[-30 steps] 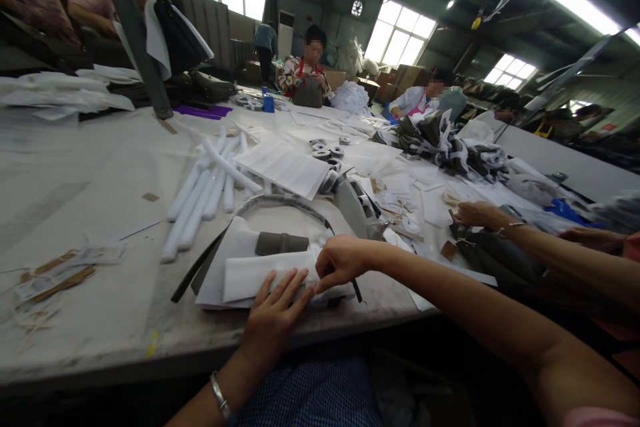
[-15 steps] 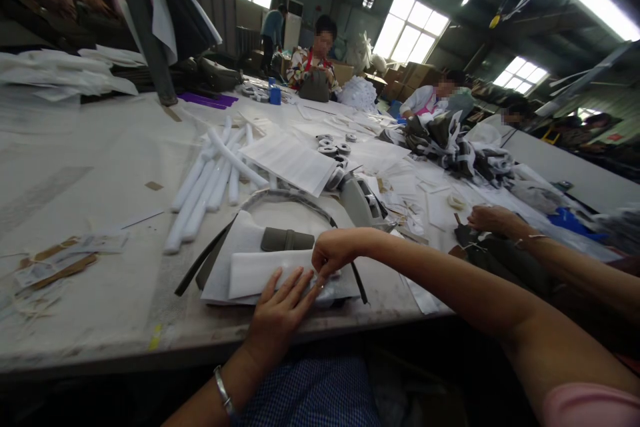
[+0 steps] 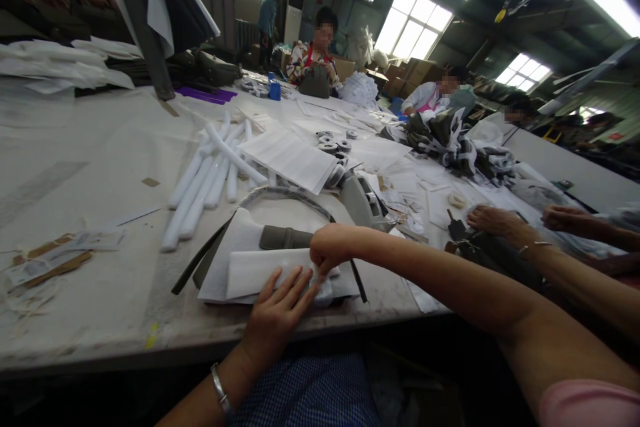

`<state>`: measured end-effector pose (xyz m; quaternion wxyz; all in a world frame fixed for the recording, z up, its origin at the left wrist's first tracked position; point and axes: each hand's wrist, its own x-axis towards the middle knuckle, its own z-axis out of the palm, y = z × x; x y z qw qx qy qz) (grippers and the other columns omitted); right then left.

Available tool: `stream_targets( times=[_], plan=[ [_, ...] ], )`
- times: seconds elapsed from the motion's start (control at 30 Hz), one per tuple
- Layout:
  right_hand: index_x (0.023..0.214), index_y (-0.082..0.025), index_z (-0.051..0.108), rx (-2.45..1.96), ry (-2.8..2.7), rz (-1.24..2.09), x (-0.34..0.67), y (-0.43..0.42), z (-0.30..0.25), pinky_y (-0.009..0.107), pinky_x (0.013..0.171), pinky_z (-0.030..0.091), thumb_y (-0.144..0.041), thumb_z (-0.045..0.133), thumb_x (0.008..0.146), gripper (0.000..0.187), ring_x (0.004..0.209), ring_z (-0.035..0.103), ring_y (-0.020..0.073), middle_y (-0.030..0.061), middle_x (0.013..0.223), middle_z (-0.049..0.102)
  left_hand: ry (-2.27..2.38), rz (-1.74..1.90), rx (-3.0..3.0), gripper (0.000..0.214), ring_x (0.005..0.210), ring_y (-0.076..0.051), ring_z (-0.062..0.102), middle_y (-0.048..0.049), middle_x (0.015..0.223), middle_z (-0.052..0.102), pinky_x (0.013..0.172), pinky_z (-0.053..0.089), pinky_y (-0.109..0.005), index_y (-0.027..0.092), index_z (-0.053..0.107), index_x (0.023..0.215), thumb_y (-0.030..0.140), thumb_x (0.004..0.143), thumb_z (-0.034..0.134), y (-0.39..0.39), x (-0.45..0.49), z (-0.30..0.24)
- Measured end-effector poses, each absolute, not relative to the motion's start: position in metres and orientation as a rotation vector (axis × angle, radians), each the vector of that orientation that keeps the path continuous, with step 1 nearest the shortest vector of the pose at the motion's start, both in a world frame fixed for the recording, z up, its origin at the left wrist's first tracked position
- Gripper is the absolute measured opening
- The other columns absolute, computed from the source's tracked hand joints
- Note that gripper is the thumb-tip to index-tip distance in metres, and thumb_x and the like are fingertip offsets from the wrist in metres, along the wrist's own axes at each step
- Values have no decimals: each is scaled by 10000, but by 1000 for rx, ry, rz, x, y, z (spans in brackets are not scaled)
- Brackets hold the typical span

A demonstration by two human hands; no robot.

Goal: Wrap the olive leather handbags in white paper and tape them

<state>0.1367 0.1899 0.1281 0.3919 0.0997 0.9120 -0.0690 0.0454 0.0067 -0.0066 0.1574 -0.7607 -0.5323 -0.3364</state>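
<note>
A dark olive handbag (image 3: pixel 286 238) lies flat at the table's front edge. Its wrapped handle (image 3: pixel 280 193) arches away from me, and white sheeting (image 3: pixel 220 263) covers much of its body. Across it lies a folded white foam sheet (image 3: pixel 245 273). My left hand (image 3: pixel 280 307) rests on this sheet with fingers stretched out. Curled at the sheet's right end, my right hand (image 3: pixel 330 248) is closed; what its fingertips pinch is hidden. Just below them shows a shiny clear piece (image 3: pixel 323 292), possibly tape or plastic film.
White foam tubes (image 3: pixel 195 197) lie behind the bag to the left. A grey tape dispenser (image 3: pixel 361 199) stands behind it to the right. Brown tags (image 3: pixel 55 257) lie at far left. A co-worker's hand (image 3: pixel 500 221) is on dark material at right.
My right hand has shifted slightly left, and more of the shiny clear piece shows below it. My left hand stays on the foam sheet. Another person's hand has appeared at far right.
</note>
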Motion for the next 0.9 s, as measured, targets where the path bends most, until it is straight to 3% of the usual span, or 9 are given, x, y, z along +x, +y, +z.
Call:
stream_targets(
  times=[0.2, 0.33, 0.47, 0.7, 0.9],
  plan=[
    [910, -219, 785, 213, 2320, -44, 134, 179, 136, 251, 550, 293, -454, 691, 827, 266, 739, 638, 162, 43, 856, 764, -1503, -1023, -2171, 304, 1290, -198, 543, -32, 1357, 621, 1212, 266, -423, 168, 632, 1243, 164, 1006, 441, 6, 45, -7],
    [890, -221, 783, 223, 2341, 10, 134, 179, 135, 243, 552, 306, -426, 688, 830, 233, 760, 653, 169, 42, 864, 767, -1544, -891, -2187, 421, 1292, -193, 541, -1, 1409, 576, 1198, 288, -436, 267, 497, 1413, 163, 1022, 381, 5, 45, -2],
    [843, -223, 782, 233, 2346, 26, 133, 181, 134, 237, 572, 340, -423, 698, 819, 218, 731, 659, 166, 39, 826, 764, -1544, -812, -2183, 452, 1320, -209, 514, -8, 1460, 521, 1167, 338, -452, 292, 461, 1441, 164, 1030, 324, 5, 45, 1],
    [897, -233, 785, 252, 2428, 144, 140, 179, 139, 249, 593, 365, -463, 691, 845, 253, 837, 695, 214, 67, 885, 766, -1485, -776, -2167, 447, 1314, -186, 516, 71, 1472, 495, 1191, 320, -433, 288, 507, 1403, 135, 1026, 323, 7, 44, 1],
    [861, -224, 783, 272, 2379, 119, 133, 184, 140, 245, 593, 369, -428, 725, 817, 216, 822, 689, 199, 59, 891, 768, -1486, -802, -2178, 396, 1332, -186, 496, 110, 1448, 517, 1214, 274, -438, 316, 549, 1362, 230, 1045, 328, 9, 44, -1]
  ],
)
